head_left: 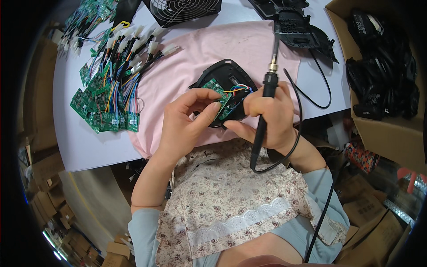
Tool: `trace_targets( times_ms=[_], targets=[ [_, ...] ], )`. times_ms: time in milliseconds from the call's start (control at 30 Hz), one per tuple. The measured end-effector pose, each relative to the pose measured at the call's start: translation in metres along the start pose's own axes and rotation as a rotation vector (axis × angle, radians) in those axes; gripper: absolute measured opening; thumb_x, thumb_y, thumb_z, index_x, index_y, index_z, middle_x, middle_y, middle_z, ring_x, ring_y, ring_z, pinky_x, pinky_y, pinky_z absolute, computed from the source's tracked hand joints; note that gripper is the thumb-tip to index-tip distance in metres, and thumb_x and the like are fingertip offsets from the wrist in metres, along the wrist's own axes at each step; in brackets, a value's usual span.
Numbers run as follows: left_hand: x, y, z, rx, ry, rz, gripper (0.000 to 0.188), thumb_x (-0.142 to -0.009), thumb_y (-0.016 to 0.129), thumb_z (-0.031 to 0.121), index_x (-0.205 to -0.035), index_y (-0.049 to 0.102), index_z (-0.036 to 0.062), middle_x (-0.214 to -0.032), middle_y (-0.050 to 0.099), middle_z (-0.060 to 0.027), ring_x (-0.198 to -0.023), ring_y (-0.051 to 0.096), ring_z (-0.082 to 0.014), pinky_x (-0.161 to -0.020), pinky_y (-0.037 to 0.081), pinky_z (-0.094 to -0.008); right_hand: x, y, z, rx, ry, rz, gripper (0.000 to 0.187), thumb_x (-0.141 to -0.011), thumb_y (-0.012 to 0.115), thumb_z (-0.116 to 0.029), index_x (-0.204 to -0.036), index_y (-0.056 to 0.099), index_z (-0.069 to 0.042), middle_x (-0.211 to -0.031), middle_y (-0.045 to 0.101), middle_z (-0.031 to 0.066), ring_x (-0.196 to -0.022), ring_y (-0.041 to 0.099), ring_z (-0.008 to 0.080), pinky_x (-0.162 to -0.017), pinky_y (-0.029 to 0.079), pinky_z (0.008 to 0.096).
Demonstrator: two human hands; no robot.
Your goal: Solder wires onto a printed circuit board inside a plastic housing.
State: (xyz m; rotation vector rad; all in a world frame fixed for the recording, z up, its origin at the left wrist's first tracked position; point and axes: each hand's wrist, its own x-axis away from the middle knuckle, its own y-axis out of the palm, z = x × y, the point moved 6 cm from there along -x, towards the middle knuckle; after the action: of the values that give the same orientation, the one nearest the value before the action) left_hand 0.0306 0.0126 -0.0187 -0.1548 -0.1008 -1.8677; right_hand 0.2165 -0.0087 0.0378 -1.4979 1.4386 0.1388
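My left hand (192, 115) pinches the edge of a green circuit board (215, 87) between thumb and fingertips. The board lies tilted over a black plastic housing (228, 67) on a pink cloth. Coloured wires (240, 88) run from the board toward my right hand. In my right hand (272, 111) is a soldering iron (270, 84), its handle caught across the palm and its metal tip pointing away from me. The thumb of that hand reaches to the housing's near edge; the other fingers curl beside the wires, and what their tips touch is hidden.
Left on the pink cloth (187, 44) and white table lie several wired circuit boards (104, 98). A black fan (184, 10) stands at the back. Black plastic parts (297, 29) sit back right, near a cardboard box (382, 133) of black units. The iron's cable (299, 120) loops beside my right forearm.
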Motion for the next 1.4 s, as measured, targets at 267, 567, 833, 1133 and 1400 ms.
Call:
trace_targets(
  times_ms=[267,567,833,1133,1400],
  targets=[
    [-0.001,0.008,0.001,0.082,-0.02,0.016,0.019,-0.098,0.071,0.009,-0.113,0.067,-0.0024,-0.099,0.071,-0.0028,-0.088,0.066,-0.008,-0.081,0.053,-0.0241,0.017,0.01,-0.003,-0.052,0.049,0.047,0.042,-0.078,0.088,-0.01,-0.092,0.048,-0.012,-0.076,0.068,-0.0007,-0.063,0.056,0.0226,-0.073,0.042,0.039],
    [-0.009,0.007,-0.011,0.383,-0.183,-0.173,0.023,-0.104,0.064,0.012,-0.123,0.059,-0.0007,-0.103,0.072,-0.0065,-0.091,0.065,-0.0077,-0.082,0.051,-0.0223,0.022,0.017,0.01,-0.01,0.109,0.065,0.031,-0.076,0.087,-0.012,-0.086,0.057,-0.014,-0.091,0.075,-0.0045,-0.072,0.062,0.0177,-0.074,0.04,0.036],
    [-0.009,0.01,-0.018,0.351,-0.09,-0.047,0.024,-0.102,0.067,0.01,-0.122,0.059,0.0007,-0.105,0.073,-0.0071,-0.095,0.068,-0.0089,-0.084,0.052,-0.0218,0.03,0.026,0.005,0.011,0.037,0.019,0.025,-0.077,0.084,-0.012,-0.088,0.062,-0.018,-0.089,0.073,-0.0078,-0.076,0.066,0.0148,-0.071,0.036,0.0341],
    [-0.01,0.015,-0.017,0.309,0.011,0.074,0.018,-0.101,0.068,0.007,-0.117,0.064,0.0002,-0.103,0.072,-0.004,-0.092,0.065,-0.0064,-0.084,0.051,-0.0218,0.033,0.028,0.006,-0.052,0.023,0.055,0.025,-0.078,0.083,-0.01,-0.086,0.061,-0.019,-0.092,0.076,-0.0075,-0.078,0.067,0.0143,-0.077,0.036,0.0348],
    [-0.009,0.015,-0.001,-0.123,0.273,0.22,0.014,-0.095,0.071,0.001,-0.109,0.068,-0.0007,-0.099,0.073,-0.0054,-0.086,0.067,-0.0111,-0.077,0.053,-0.0257,0.027,0.019,0.005,-0.071,0.089,-0.007,0.041,-0.077,0.088,-0.006,-0.089,0.049,-0.015,-0.089,0.078,-0.0005,-0.074,0.065,0.0177,-0.085,0.038,0.0373]
  ],
)
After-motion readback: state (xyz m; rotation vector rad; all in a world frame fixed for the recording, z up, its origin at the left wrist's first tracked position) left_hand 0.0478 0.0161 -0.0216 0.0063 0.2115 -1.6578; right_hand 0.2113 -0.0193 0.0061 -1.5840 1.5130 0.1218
